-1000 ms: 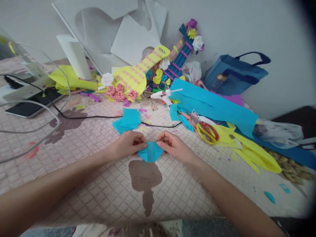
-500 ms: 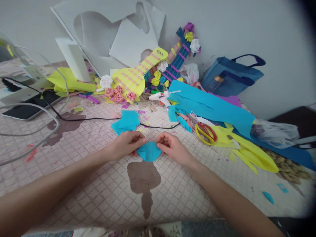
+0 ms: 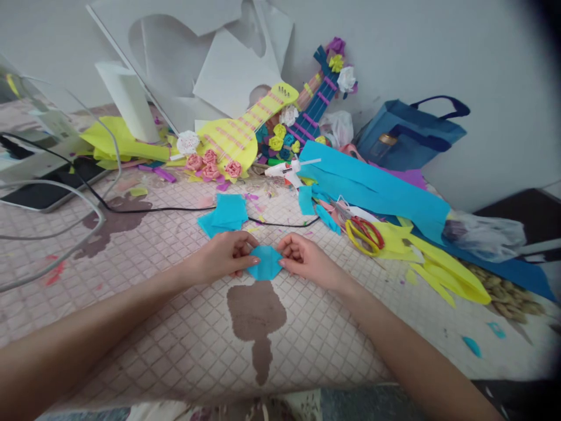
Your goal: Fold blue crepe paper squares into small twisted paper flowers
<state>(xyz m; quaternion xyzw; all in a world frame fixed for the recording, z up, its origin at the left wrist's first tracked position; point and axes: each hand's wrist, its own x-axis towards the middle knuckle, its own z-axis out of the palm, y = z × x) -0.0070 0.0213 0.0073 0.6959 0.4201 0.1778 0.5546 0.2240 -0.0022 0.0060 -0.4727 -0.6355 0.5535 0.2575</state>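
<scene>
Between my hands is a small piece of blue crepe paper (image 3: 265, 264), its corners cut or folded so it looks many-sided. My left hand (image 3: 228, 255) pinches its left edge between thumb and fingers. On the opposite edge, my right hand (image 3: 303, 258) grips it the same way. Just beyond my left hand lies a small stack of blue paper squares (image 3: 230, 213). Scissors with red and yellow handles (image 3: 363, 235) rest to the right of my right hand. A white glue gun (image 3: 286, 171) sits farther back.
A yellow paper guitar (image 3: 234, 140) with pink paper roses and a blue guitar (image 3: 318, 105) lean at the back. A black cord (image 3: 175, 209) crosses the table. Blue crepe sheets (image 3: 372, 184) and yellow scraps (image 3: 451, 272) lie right; a tablet (image 3: 48, 190) lies left.
The blue paper has risen slightly and its lower end looks broader and flatter. Both hands keep hold of its edges, with the right fingers shifted a little.
</scene>
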